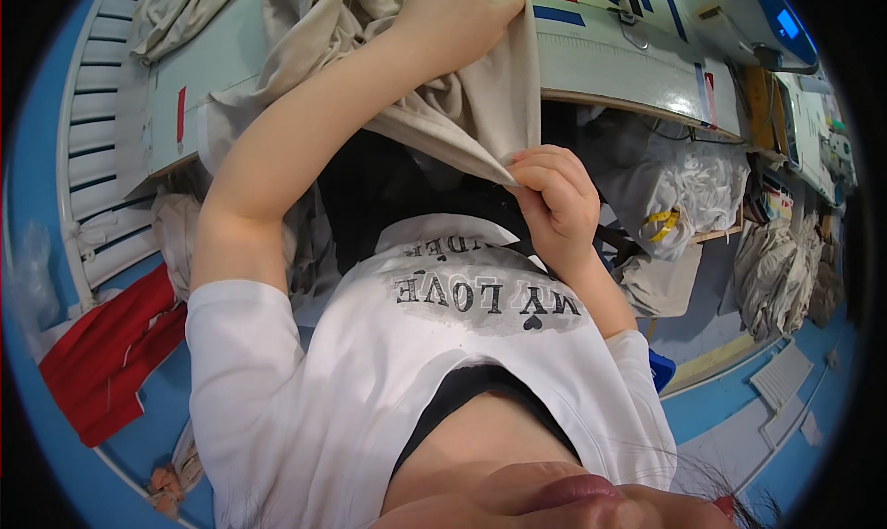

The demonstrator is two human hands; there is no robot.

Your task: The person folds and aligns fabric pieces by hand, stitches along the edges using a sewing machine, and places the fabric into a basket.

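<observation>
A large piece of beige fabric (pixel 499 95) lies bunched on the pale work table and hangs over its front edge toward my lap. My left hand (pixel 467 25) reaches across the fabric near the top of the view, its fingers curled in at the cloth's straight right-hand edge. Those fingertips are mostly hidden. Lower down and to the right, my right hand (pixel 562 201) pinches a pointed corner of the same fabric between thumb and fingers, just off the table's front. The cloth runs taut between my two hands.
The table (pixel 610 67) carries a ruler strip and coloured tape marks. A machine with a lit blue screen (pixel 787 24) stands at the upper right. Under the table sits a bag of white cloth (pixel 698 182) with yellow tape. Red fabric (pixel 111 358) hangs by a white rack (pixel 92 141) at left.
</observation>
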